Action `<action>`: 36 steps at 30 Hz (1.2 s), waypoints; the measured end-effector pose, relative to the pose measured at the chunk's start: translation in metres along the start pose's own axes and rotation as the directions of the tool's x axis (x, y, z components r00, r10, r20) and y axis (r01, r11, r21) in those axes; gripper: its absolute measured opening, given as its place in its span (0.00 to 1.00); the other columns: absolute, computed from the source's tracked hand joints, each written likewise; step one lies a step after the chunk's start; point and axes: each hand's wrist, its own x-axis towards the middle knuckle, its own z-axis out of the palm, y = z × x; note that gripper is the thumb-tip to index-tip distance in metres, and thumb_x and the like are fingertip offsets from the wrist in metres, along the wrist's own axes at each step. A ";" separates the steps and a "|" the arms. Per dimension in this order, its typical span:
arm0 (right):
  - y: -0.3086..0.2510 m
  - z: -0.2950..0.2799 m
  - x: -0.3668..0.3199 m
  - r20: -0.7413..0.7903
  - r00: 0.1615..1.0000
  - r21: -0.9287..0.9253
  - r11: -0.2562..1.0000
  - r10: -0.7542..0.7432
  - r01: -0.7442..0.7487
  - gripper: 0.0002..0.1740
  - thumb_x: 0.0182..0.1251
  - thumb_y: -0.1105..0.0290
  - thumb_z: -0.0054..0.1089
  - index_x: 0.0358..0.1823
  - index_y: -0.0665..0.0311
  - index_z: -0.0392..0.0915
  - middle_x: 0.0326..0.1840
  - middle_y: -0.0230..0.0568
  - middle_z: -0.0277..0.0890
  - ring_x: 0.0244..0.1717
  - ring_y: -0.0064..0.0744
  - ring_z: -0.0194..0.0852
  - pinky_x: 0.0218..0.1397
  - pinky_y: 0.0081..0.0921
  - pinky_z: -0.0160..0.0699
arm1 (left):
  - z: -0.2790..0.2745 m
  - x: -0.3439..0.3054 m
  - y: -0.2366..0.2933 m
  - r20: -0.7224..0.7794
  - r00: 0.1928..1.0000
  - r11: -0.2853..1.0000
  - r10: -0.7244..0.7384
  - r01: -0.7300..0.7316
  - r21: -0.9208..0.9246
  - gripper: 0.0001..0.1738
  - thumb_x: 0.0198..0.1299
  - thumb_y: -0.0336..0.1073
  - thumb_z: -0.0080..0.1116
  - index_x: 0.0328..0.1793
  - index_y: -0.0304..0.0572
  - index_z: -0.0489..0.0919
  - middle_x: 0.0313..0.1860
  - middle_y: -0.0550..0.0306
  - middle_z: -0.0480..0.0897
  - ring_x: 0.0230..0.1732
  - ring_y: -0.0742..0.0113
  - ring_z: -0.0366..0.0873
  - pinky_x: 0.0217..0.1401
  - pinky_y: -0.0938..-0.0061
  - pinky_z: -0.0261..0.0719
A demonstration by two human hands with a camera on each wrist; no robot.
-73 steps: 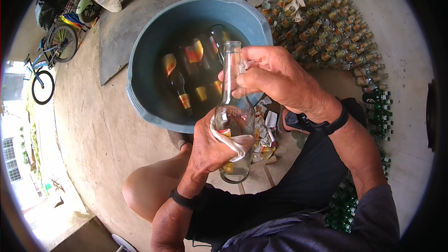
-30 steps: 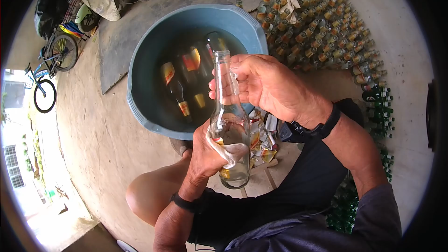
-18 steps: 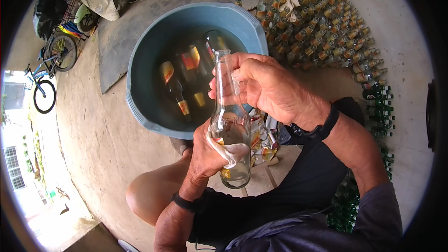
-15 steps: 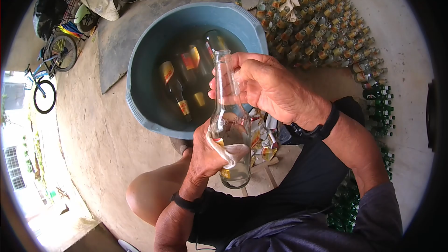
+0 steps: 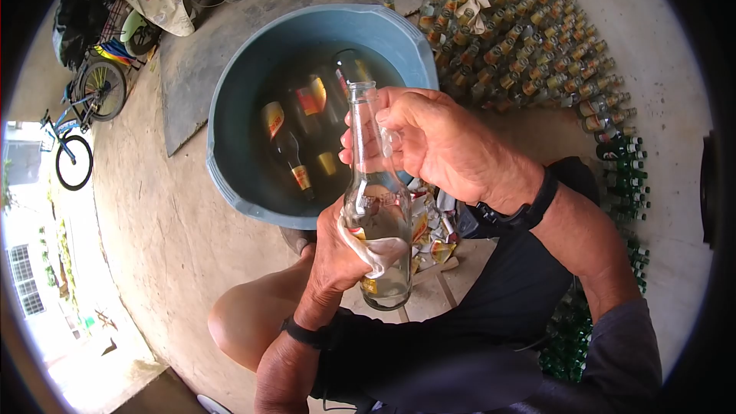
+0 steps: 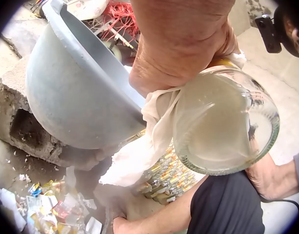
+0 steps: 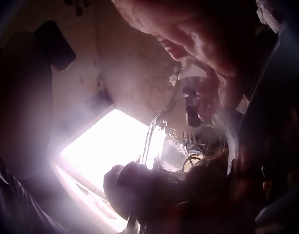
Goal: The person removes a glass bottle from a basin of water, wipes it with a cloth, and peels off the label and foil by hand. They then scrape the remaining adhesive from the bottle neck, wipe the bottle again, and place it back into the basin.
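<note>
My left hand [image 5: 331, 253] grips a clear glass bottle [image 5: 382, 211] round its body, with a white cloth [image 5: 386, 251] wrapped between palm and glass. Yellow and red label remnants show near the cloth. The bottle stands tilted, mouth toward the tub. Behind its neck lie the curled fingers of my right hand [image 5: 452, 142], the thumb at the neck's right side beside a small pale wet scrap [image 5: 395, 140]. In the left wrist view the bottle's round base [image 6: 222, 126] faces the camera and the cloth [image 6: 132, 163] hangs down. The right wrist view is dark and glary.
A blue tub [image 5: 224, 176] of murky water holds several labelled bottles [image 5: 285, 142]. Torn label scraps [image 5: 433, 234] lie beside it on the floor. Rows of clear bottles [image 5: 529, 54] and green bottles [image 5: 625, 176] stand at right; a bicycle [image 5: 84, 107] is at left. A concrete block [image 6: 22, 117] supports the tub.
Since the oldest frame, the bottle has shifted slightly left and down in view. The right thumb has moved from across the neck's front to its right side. The left hand keeps its grip.
</note>
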 end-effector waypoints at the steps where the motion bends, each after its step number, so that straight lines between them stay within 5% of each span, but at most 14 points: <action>1: 0.003 -0.003 0.001 0.012 1.000 -0.013 1.000 -0.010 0.011 0.11 0.79 0.68 0.52 0.46 0.68 0.79 0.47 0.38 0.80 0.51 0.34 0.85 0.65 0.42 0.85 | 0.000 -0.001 0.001 -0.001 1.000 1.000 0.002 -0.002 -0.014 0.33 0.39 0.35 0.83 0.56 0.38 0.84 0.47 0.58 0.90 0.46 0.72 0.85 0.56 0.71 0.85; 14: -0.003 0.000 -0.001 0.033 0.999 0.017 1.000 0.024 -0.025 0.09 0.77 0.71 0.52 0.41 0.67 0.79 0.45 0.35 0.80 0.50 0.31 0.84 0.67 0.40 0.85 | -0.006 0.000 -0.010 0.056 0.998 0.995 -0.012 0.018 -0.101 0.35 0.38 0.35 0.83 0.57 0.37 0.85 0.49 0.57 0.90 0.48 0.71 0.86 0.57 0.71 0.85; 27: 0.001 0.002 -0.004 -0.014 1.000 0.099 0.995 0.021 -0.019 0.10 0.74 0.73 0.54 0.50 0.70 0.79 0.46 0.41 0.84 0.48 0.32 0.87 0.61 0.37 0.88 | -0.007 0.000 -0.013 0.124 0.992 0.956 0.020 0.017 -0.293 0.36 0.38 0.35 0.85 0.58 0.36 0.84 0.47 0.58 0.90 0.47 0.71 0.87 0.57 0.71 0.86; 36: 0.003 0.002 -0.006 -0.019 1.000 0.076 0.997 -0.005 0.006 0.09 0.72 0.74 0.54 0.48 0.69 0.80 0.45 0.39 0.83 0.49 0.31 0.86 0.63 0.37 0.87 | -0.007 -0.001 -0.011 0.111 0.994 0.976 0.014 0.010 -0.216 0.36 0.38 0.35 0.85 0.58 0.36 0.84 0.47 0.58 0.90 0.47 0.72 0.87 0.56 0.71 0.86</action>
